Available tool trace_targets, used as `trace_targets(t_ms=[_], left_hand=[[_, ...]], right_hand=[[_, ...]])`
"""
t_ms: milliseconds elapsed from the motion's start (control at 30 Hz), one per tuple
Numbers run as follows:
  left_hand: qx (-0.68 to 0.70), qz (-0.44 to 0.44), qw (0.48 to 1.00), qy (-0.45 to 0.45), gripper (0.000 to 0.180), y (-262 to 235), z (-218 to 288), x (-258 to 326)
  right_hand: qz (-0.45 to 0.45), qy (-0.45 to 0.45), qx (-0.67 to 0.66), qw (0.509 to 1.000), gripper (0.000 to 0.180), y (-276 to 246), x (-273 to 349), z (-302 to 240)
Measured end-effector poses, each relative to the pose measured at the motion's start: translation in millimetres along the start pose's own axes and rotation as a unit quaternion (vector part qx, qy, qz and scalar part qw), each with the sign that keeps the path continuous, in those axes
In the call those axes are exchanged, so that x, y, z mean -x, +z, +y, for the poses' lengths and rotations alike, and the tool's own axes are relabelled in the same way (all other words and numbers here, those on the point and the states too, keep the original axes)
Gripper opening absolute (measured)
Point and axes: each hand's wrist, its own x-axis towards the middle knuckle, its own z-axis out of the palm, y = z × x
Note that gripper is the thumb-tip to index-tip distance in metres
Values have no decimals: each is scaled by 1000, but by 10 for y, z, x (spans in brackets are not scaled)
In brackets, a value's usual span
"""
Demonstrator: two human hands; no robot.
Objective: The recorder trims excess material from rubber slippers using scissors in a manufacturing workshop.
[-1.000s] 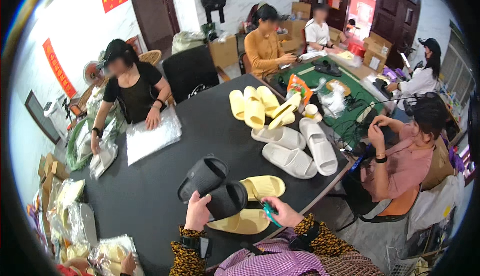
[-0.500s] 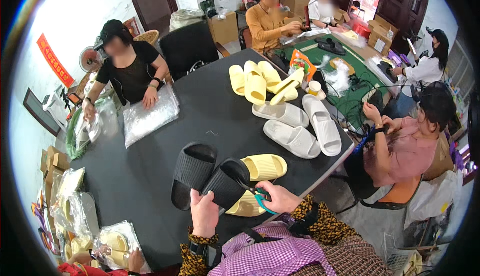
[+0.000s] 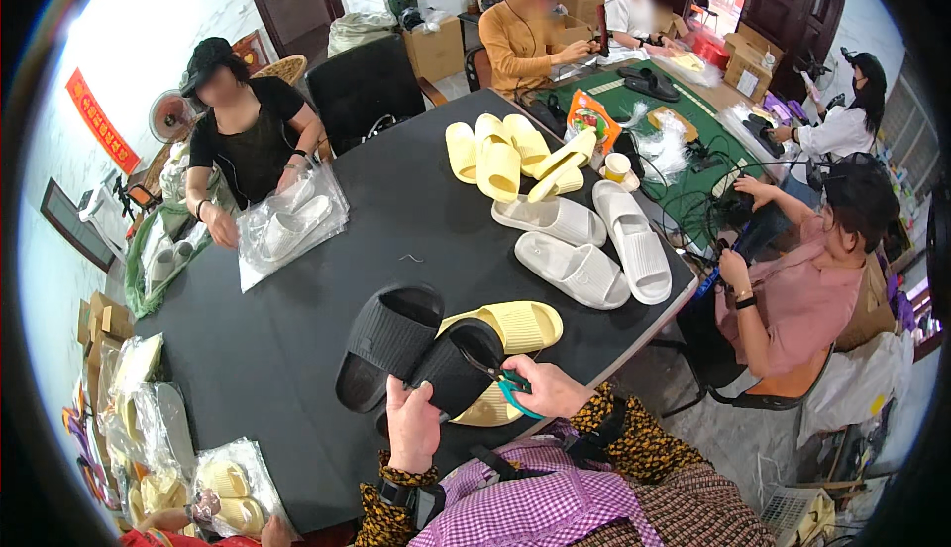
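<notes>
My left hand grips the near edge of a black slide slipper, thumb on top. In my right hand is a pair of scissors with teal handles; their dark blades reach to the slipper's strap opening. Whether the blades touch it, I cannot tell. Close on the left, a second black slipper lies partly against the held one. Two yellow slippers, one farther away and one nearer me, are partly hidden behind the held slipper.
White slippers and a pile of yellow slippers lie farther off on the black table. Across it, a co-worker handles bagged white slippers. Bagged yellow slippers lie near left. A seated person works at right.
The black slippers have shifted slightly, while the scissors stay at the strap. Across the table, the co-worker's plastic bag now shows white slippers. The person at right has moved their hands apart.
</notes>
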Motion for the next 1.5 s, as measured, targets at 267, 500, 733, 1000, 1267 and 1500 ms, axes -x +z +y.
trace_targets(t_ms=[267,500,733,1000,1267,1500], left_hand=[[-62,42,997,-26,44,-157,-164,-2],[-100,31,993,-61,27,-91,-256,50],[-174,18,980,-91,34,-55,-253,69],[-141,-24,985,-94,28,-11,-270,31],[-80,-2,993,-81,26,156,-159,12],[-9,8,998,-58,21,12,-19,-46]], right_hand=[[20,17,-108,994,41,-49,-31,-86],[40,73,-40,996,49,-103,-65,-140],[77,21,-38,996,43,-81,-175,-55],[44,18,-119,992,37,-211,-205,-38],[108,25,-224,968,41,-111,-248,234],[103,114,-271,950,38,-308,-146,142]])
